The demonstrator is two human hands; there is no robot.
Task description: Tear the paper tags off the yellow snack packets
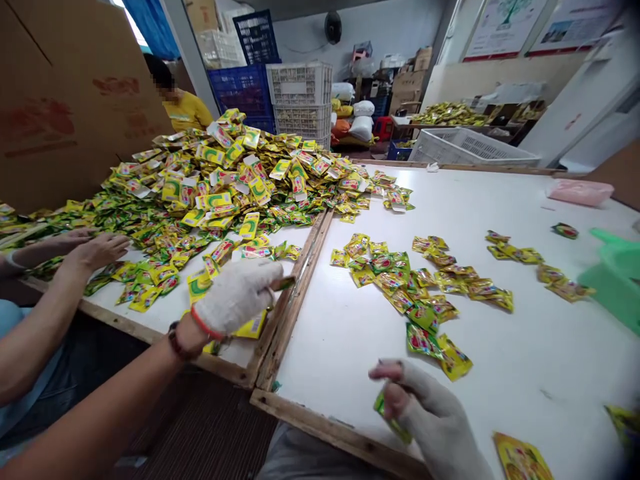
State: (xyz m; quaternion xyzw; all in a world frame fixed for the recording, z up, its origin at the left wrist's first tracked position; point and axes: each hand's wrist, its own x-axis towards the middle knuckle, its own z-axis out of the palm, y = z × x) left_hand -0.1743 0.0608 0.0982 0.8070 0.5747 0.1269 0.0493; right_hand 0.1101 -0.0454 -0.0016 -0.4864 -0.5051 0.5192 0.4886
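**Sachet sorting bench: both gloved hands holding stock**

Small green sachet (391, 419) pinched between bare fingertips (387, 370) of right hand (430, 420), low over near edge of white table (500, 200). Glove white, fingertips cut away; fingers narrow, closed on sachet.

Left hand (237, 295), same white glove with red cuff band, raised above seam between the two tabletops. Fingers curled around yellow packets (253, 325) protruding beneath the palm; dark sliver at fingertips, nature cannot be told.

Loose scatter of sachets (425, 287) just beyond right hand, spread in a band across the white table. One sachet (520, 460) flat near right wrist.

Large heap of yellow-green sachets (225, 173) covering adjoining table to the left, reaching its wooden edge (295, 287).

Co-worker's bare hands (97, 248) resting in heap's near fringe, far left. Second person in yellow shirt (187, 110) behind heap.

Green plastic container (617, 280) at right edge. Pink item (580, 191) further back. White crates (300, 97) and blue crates (240, 87) stacked beyond. Cardboard panel (65, 93) upper left.
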